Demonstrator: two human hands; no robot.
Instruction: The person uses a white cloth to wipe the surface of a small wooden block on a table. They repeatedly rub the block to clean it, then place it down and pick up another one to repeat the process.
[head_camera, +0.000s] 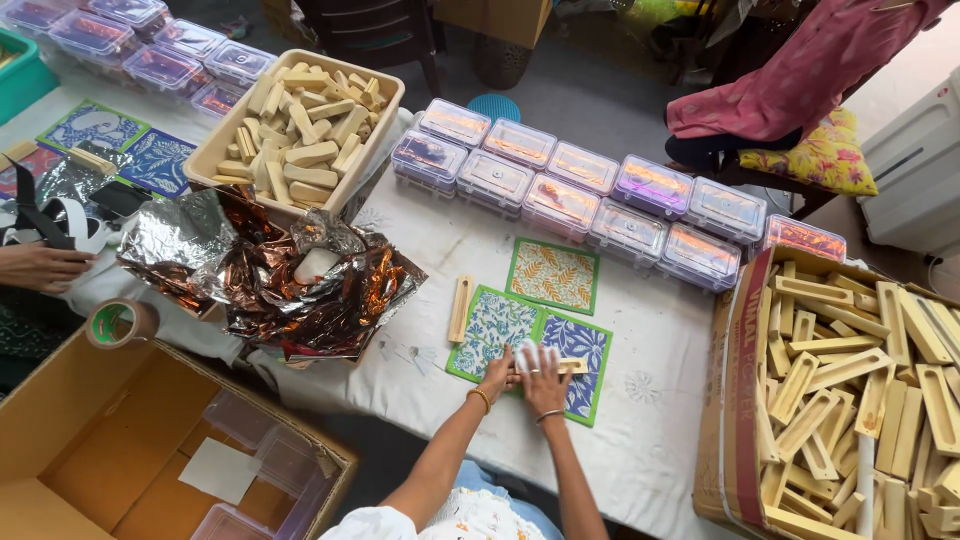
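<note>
My left hand (497, 376) and my right hand (545, 384) meet over a small white piece (527, 352) and a short wooden tray (572, 366), which lie on patterned paper sheets (498, 322) with green borders. Both hands press on or hold these pieces; the grip itself is too small to make out. A longer wooden tray (460, 309) lies just left of the sheets on the white tablecloth (650, 400). Another orange-leaf sheet (553, 274) lies behind.
A cardboard box (742, 400) of wooden trays stands at the right, a beige tub (225, 140) of soap bars at the back left. Rows of clear lidded boxes (560, 195), crumpled foil (270, 270), a tape roll (118, 322), an open carton (60, 420). Another person's hand (40, 266) at left; a seated person (790, 90) behind.
</note>
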